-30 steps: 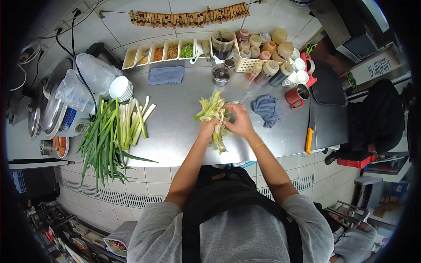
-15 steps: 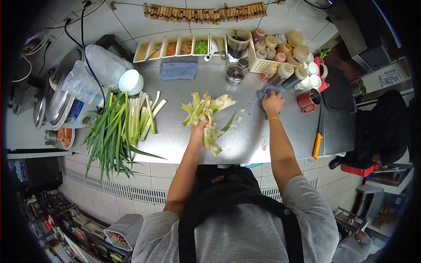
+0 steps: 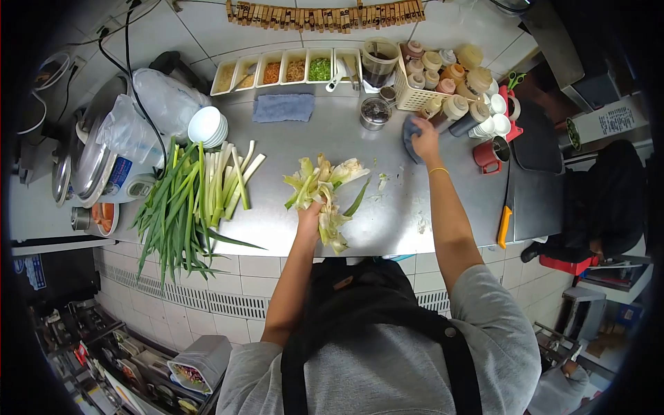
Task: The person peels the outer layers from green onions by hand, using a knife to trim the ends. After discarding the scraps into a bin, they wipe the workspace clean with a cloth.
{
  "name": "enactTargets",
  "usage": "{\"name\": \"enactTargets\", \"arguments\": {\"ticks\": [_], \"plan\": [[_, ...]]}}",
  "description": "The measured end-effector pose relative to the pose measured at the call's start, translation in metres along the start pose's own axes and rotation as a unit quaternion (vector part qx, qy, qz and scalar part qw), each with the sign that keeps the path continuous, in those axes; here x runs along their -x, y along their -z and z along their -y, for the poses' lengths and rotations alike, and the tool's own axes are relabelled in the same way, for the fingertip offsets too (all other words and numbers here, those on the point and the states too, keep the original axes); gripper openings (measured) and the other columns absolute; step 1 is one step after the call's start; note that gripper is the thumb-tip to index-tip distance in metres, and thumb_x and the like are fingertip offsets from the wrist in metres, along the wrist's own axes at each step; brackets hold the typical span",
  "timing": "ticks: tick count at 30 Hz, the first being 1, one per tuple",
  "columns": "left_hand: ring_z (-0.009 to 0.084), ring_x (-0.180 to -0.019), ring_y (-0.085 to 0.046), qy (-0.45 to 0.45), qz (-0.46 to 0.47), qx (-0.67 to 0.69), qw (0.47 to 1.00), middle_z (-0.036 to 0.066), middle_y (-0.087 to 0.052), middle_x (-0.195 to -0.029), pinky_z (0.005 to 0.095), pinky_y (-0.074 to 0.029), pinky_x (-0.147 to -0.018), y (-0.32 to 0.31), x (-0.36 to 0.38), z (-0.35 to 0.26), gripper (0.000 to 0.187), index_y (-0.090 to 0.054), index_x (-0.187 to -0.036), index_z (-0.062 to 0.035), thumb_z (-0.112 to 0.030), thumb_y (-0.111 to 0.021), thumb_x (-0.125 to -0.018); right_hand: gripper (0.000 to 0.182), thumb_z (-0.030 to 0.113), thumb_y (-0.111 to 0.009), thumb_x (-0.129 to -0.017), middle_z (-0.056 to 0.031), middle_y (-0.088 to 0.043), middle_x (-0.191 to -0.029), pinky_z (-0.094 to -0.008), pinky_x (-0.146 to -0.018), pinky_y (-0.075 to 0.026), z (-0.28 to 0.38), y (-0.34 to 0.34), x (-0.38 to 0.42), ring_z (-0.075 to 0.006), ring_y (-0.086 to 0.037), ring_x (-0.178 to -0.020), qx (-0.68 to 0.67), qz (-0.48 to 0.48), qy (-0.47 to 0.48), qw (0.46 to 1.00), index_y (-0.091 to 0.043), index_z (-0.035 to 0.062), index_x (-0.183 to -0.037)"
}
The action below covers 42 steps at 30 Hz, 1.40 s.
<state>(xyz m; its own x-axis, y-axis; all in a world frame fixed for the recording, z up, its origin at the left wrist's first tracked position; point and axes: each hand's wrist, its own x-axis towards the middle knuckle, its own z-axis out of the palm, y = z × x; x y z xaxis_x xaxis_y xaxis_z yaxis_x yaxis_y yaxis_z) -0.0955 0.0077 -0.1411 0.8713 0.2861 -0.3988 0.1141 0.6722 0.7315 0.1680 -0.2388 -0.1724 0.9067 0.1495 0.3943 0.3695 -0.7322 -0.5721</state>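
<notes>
My left hand (image 3: 310, 217) is closed around a bunch of pale, wilted leek trimmings (image 3: 325, 183) just above the steel counter. On the right, my right hand (image 3: 424, 139) grips a blue-grey cloth (image 3: 411, 146) against the counter, close to the sauce bottles. Small green and white scraps (image 3: 382, 181) lie on the metal between my hands. To the left of the trimmings rests a pile of leeks (image 3: 187, 194), their green ends hanging over the front edge. A second folded cloth (image 3: 283, 108) lies behind the trimmings.
White containers (image 3: 285, 67) of chopped ingredients line the back. A basket (image 3: 415, 97) of sauce bottles, a metal jar (image 3: 375, 113) and a red mug (image 3: 491, 155) stand right of them. An orange-handled knife (image 3: 505, 225) lies at the right. Another person (image 3: 602, 200) is beyond the counter's right end.
My right hand has slid the cloth back and slightly left, toward the sauce bottles. My left hand keeps its hold on the trimmings, almost in place.
</notes>
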Motion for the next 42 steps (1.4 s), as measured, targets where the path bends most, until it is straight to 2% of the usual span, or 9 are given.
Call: {"name": "enactTargets", "arguments": {"ticks": [4,6,12,22,25,28,30,37,42], "plan": [[0.0156,-0.074,-0.059,0.001,-0.007,0.003,1.0,0.006,-0.058,-0.09,0.0302,-0.052,-0.059,0.002,0.006,-0.007,0.029,-0.052,-0.109,-0.0033,-0.01,-0.058,-0.082,0.02,0.018,-0.062,-0.068,-0.0056,-0.058,-0.114,-0.058,-0.103,-0.016,0.085,0.023,0.007,-0.0258,-0.04,-0.118,0.138,0.256,-0.079,0.954,-0.071,0.0234,-0.085],[0.0156,-0.074,-0.059,-0.006,-0.019,0.01,1.0,0.006,-0.058,-0.09,0.0302,-0.052,-0.059,0.005,0.01,-0.005,0.029,-0.052,-0.109,-0.0033,-0.01,-0.058,-0.082,0.014,0.03,-0.064,-0.069,0.0,-0.058,-0.112,-0.0664,-0.099,-0.008,0.104,0.016,0.01,-0.0239,-0.036,-0.119,0.174,0.238,-0.039,0.955,-0.071,0.0279,-0.08],[0.0161,-0.075,-0.059,-0.007,0.003,0.026,1.0,0.006,-0.058,-0.093,0.0306,-0.052,-0.06,0.005,0.012,-0.008,0.03,-0.052,-0.11,-0.0028,-0.01,-0.058,-0.082,0.033,0.042,-0.064,-0.072,-0.0004,-0.055,-0.116,-0.0531,-0.102,-0.023,0.088,-0.029,-0.002,-0.026,-0.042,-0.114,0.101,0.185,-0.038,0.977,-0.066,0.0281,-0.102],[0.0151,-0.07,-0.058,0.0,-0.023,0.045,0.999,0.006,-0.058,-0.088,0.0289,-0.051,-0.058,0.007,0.02,-0.01,0.027,-0.052,-0.106,-0.0035,-0.014,-0.059,-0.082,0.033,0.032,-0.065,-0.071,-0.0064,-0.058,-0.108,-0.0441,-0.086,-0.044,0.034,0.014,0.034,-0.0292,-0.052,-0.102,0.053,0.186,-0.013,0.981,-0.065,0.0213,-0.102],[0.014,-0.066,-0.057,-0.001,-0.014,0.033,0.999,0.006,-0.057,-0.084,0.0278,-0.049,-0.056,0.007,0.021,-0.008,0.027,-0.052,-0.104,-0.0044,-0.016,-0.059,-0.081,0.032,0.027,-0.061,-0.072,-0.0087,-0.057,-0.108,-0.0407,-0.084,-0.046,0.048,0.019,0.01,-0.0298,-0.054,-0.098,0.089,0.031,-0.027,0.995,-0.064,0.0159,-0.102],[0.0141,-0.066,-0.057,0.002,-0.009,0.027,1.0,0.006,-0.057,-0.084,0.0277,-0.049,-0.055,0.007,0.024,-0.011,0.027,-0.052,-0.104,-0.0044,-0.017,-0.059,-0.082,0.037,0.028,-0.058,-0.074,-0.0146,-0.056,-0.111,-0.0385,-0.086,-0.045,0.049,0.01,-0.004,-0.0308,-0.053,-0.101,0.22,0.017,-0.244,0.944,-0.061,0.0115,-0.107],[0.014,-0.065,-0.056,0.0,-0.012,0.017,1.0,0.006,-0.057,-0.084,0.0276,-0.048,-0.055,0.006,0.03,-0.014,0.027,-0.052,-0.104,-0.0044,-0.017,-0.059,-0.082,0.043,0.031,-0.054,-0.076,-0.022,-0.055,-0.113,-0.0386,-0.09,-0.044,0.034,0.0,-0.006,-0.0334,-0.051,-0.107,0.237,0.14,-0.16,0.948,-0.058,0.0085,-0.113],[0.0135,-0.065,-0.056,-0.004,-0.032,0.017,0.999,0.005,-0.057,-0.082,0.0267,-0.047,-0.055,0.016,0.034,-0.014,0.026,-0.053,-0.102,-0.0051,-0.02,-0.06,-0.081,0.043,0.032,-0.057,-0.071,-0.0233,-0.064,-0.09,-0.0338,-0.084,-0.046,0.001,-0.014,-0.03,-0.0314,-0.061,-0.092,0.184,0.076,-0.179,0.963,-0.064,0.0052,-0.104],[0.0146,-0.068,-0.058,0.007,-0.017,0.029,0.999,0.006,-0.057,-0.086,0.0283,-0.05,-0.057,0.025,0.028,-0.004,0.029,-0.052,-0.106,-0.0039,-0.017,-0.06,-0.081,0.042,0.031,-0.057,-0.068,-0.0216,-0.062,-0.101,-0.0346,-0.087,-0.045,0.021,0.02,-0.02,-0.0322,-0.059,-0.096,-0.041,0.344,-0.207,0.915,-0.065,0.0072,-0.102]]}}
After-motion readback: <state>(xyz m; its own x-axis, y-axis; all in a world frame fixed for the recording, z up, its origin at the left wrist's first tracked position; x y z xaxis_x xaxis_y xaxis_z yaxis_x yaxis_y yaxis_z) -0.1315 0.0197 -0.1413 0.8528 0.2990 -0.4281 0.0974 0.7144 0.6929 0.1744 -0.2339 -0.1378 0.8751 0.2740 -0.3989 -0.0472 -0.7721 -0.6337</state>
